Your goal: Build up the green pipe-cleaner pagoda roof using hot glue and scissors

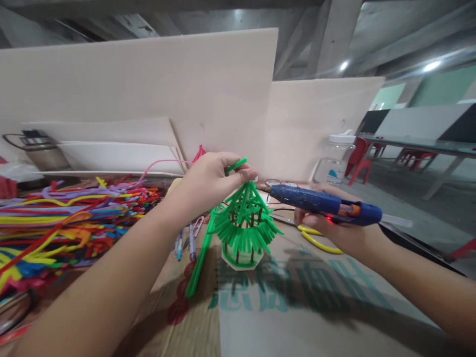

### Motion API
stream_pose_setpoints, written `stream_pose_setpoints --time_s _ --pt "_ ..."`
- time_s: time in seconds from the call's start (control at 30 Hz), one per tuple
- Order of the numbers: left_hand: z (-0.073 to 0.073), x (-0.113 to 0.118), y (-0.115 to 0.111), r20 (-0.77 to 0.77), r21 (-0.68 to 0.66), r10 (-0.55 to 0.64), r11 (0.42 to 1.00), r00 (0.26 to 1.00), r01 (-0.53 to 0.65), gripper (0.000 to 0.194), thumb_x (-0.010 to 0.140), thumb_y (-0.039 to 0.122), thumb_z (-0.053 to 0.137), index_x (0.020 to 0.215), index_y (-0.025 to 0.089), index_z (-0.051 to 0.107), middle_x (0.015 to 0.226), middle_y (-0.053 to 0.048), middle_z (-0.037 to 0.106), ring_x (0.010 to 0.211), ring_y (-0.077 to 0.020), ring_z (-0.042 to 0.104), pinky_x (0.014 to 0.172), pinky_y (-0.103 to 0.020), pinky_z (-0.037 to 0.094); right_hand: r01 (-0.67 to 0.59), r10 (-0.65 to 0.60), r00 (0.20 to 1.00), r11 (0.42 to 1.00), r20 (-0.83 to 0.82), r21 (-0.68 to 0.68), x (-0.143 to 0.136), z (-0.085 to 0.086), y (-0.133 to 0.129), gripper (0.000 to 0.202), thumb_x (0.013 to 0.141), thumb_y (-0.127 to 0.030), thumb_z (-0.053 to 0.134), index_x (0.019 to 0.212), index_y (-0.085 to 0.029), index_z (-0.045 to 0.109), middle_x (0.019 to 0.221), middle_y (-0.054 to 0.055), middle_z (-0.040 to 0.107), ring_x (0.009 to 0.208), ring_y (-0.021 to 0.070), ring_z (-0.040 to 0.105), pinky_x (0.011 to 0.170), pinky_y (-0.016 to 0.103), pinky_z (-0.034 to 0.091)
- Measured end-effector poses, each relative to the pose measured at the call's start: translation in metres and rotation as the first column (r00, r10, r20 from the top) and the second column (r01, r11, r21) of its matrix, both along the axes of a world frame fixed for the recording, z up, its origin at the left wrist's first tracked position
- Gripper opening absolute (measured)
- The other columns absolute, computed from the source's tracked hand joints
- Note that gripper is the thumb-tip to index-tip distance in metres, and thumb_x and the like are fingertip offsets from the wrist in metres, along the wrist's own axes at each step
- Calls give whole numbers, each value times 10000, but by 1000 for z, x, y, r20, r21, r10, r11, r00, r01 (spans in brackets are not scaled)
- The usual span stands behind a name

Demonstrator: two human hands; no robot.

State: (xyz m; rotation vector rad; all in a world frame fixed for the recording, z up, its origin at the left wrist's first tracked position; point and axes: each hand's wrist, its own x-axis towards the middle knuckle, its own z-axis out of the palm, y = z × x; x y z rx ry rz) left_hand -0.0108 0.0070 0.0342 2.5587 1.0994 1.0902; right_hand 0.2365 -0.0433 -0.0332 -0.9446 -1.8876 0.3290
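Observation:
A small pavilion model (pixel 243 228) with two tiers of green pipe-cleaner roof and brown posts stands upright on a pale octagonal base. Over its peak, my left hand (pixel 226 173) pinches a short green pipe cleaner (pixel 236 165) between thumb and fingers. My right hand (pixel 323 218) is wrapped round a blue glue gun (pixel 305 198), whose nozzle points left, close beside the roof's tip; whether it touches cannot be made out. A clear glue stick (pixel 397 220) sticks out of the gun's back end. Long green pipe cleaners (pixel 201 258) lie just left of the model.
Many coloured pipe cleaners (pixel 74 223) are heaped at left. Pens (pixel 192 240) lie near the model, and yellow-handled pliers (pixel 320 243) under my right hand. A clear bottle (pixel 334 158) stands back right, a dark-lidded flask (pixel 42 148) back left. White boards (pixel 223 99) rise behind.

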Motion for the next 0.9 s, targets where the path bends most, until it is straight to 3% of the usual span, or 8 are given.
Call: stream_pose_setpoints --time_s 0.23,0.4,0.67,0.9 --pt "2 3 -9 -9 29 21 999 1000 -21 307 875 436 588 757 178 704 558 26 506 524 -110 430 481 -244 276 117 -118 993 993 28 24 3 -16 1 297 813 -552 677 938 -288 627 857 42 713 690 236 647 611 389 521" --pt "3 5 -15 -4 39 15 999 1000 -15 285 882 414 589 762 185 711 536 31 526 489 -102 420 468 -244 275 183 -183 983 981 -7 67 2 -19 -3 329 788 -573 698 988 -324 619 799 23 700 637 235 626 552 382 502" --pt "2 3 -14 0 40 -8 999 1000 8 282 890 404 593 755 187 711 554 36 523 507 -101 443 473 -245 292 179 -178 984 982 -24 67 -4 -14 -11 315 781 -499 739 972 -293 594 817 33 701 690 236 659 595 374 523" --pt "2 3 -13 -2 2 11 1000 1000 -11 308 889 440 592 769 185 717 530 32 522 489 -107 440 448 -251 276 157 -158 987 987 22 33 -2 -16 -9 269 814 -468 713 995 -303 603 765 9 699 623 220 665 562 358 527"
